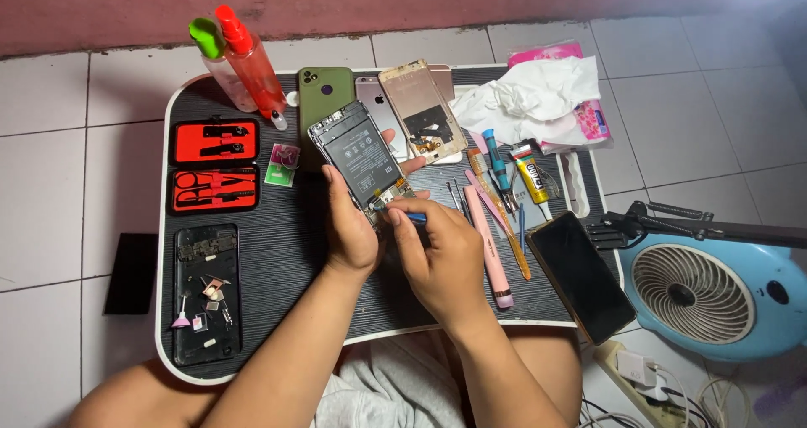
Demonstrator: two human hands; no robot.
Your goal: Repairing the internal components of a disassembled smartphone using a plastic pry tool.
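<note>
— While the left hand is clamped round the opened grey smartphone with its back cover off and dark battery showing, tilted up above the black ribbed lap table, what is the other one doing?

— The right hand has its fingers pinched together on a thin blue-handled tool, with the tip down at the phone's lower edge, near the small board there.

— How would you work that spot well?

— I'd judge it wants small, light strokes, the wrist braced against the holding hand. Keep the tip off the battery.

— Anything close enough to get knocked?

— A pink spudger and a black phone lying face up sit just beside the right wrist; the red manicure tool case is well apart on the left.
</note>
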